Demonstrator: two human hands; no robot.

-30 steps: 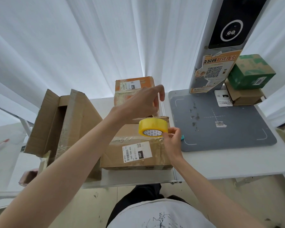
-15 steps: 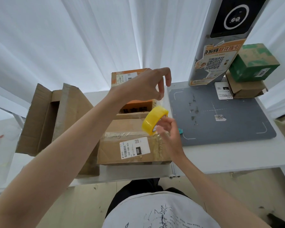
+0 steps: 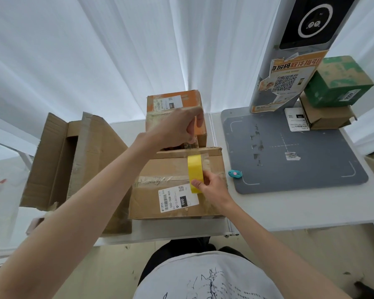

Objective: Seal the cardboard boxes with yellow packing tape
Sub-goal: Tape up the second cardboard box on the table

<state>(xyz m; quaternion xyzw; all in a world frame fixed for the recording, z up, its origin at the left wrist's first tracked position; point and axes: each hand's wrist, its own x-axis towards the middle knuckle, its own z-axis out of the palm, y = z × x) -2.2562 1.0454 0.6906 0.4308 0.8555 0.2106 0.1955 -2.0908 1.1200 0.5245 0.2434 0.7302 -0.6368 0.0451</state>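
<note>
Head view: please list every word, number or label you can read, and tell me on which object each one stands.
"060" and "060-06B-A05": white shipping label on the front cardboard box.
"060": label on the orange box behind; its smaller print is blurred.
"取件指引": orange poster with a QR code, on the pillar.
Label on the green box: number too blurred.
White slip on the grey mat: too small to read.

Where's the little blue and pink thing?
The small cutter lies on the white table, at the grey mat's near-left corner, right of the cardboard box.
</note>
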